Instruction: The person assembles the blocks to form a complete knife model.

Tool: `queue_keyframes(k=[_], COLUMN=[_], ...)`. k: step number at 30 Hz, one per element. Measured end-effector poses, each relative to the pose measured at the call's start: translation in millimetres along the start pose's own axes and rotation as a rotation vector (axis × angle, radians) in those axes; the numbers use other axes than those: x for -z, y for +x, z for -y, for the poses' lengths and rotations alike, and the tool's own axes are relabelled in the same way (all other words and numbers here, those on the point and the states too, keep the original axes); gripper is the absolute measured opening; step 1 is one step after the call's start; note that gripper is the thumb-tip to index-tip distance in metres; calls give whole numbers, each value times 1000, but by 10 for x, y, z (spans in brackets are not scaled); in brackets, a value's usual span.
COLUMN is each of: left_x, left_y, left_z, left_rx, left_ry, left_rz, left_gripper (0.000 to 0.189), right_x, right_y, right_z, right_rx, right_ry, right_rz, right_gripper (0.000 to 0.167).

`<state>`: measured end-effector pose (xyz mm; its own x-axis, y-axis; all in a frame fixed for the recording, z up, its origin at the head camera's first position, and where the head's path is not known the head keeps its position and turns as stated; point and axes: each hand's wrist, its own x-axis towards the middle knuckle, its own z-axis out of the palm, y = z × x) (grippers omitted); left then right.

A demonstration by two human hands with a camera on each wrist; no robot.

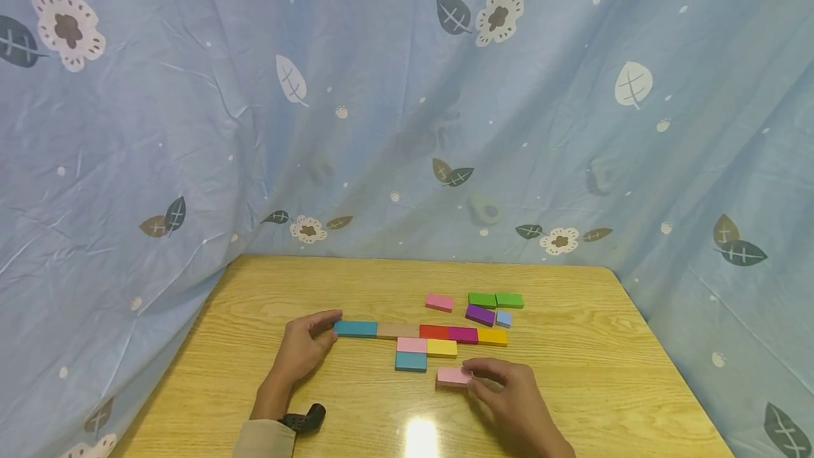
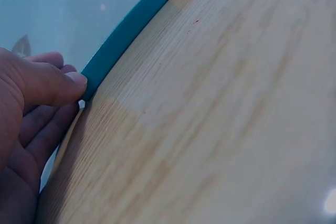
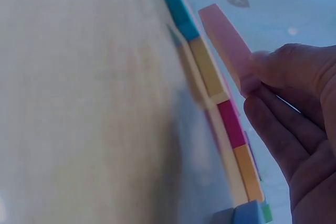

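1. right hand [image 1: 511, 391]: pinches a pink block [image 1: 451, 377] (by its right end) above the table [image 1: 572, 302].
2. left hand [image 1: 304, 346]: grips the blue block [image 1: 357, 329] at the block row's [image 1: 434, 332] left end.

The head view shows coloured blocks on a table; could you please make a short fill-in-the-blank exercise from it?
1. The right hand holds a ____ rectangular block.
2. The left hand touches the teal rectangular block at the ____ end of the long row of blocks.
3. Beyond that row lie exactly ____ green rectangular blocks.

Missing words: pink; left; two.
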<state>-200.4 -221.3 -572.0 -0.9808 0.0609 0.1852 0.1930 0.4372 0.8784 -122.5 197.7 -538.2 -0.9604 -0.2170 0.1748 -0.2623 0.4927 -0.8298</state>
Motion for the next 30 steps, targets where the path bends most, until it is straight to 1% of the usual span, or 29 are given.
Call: queue_keyframes(k=[5, 9, 11, 13, 19, 26, 30], left_x=[0, -1, -3, -5, -10, 3, 8], left_y=[3, -1, -4, -6, -8, -9, -8], left_z=[0, -5, -7, -10, -18, -24, -20], left_rx=[2, 3, 0, -2, 4, -8, -11], left_ry=[-2, -2, -1, -1, 4, 21, 20], left_rz=[3, 3, 4, 5, -1, -2, -2], left_gripper=[44, 44, 44, 44, 44, 44, 45], right_x=[-15, -51, -75, -96, -146, -179, -188], right_y=[130, 220, 247, 264, 284, 287, 293], right_z=[10, 15, 15, 16, 8, -22, -35], right_rx=[134, 228, 252, 256, 223, 204, 217], right_ry=[-77, -122, -149, -169, -222, -242, -238], right_rz=[-61, -66, -68, -67, -69, -59, -47], right_gripper=[25, 26, 26, 26, 26, 27, 29])
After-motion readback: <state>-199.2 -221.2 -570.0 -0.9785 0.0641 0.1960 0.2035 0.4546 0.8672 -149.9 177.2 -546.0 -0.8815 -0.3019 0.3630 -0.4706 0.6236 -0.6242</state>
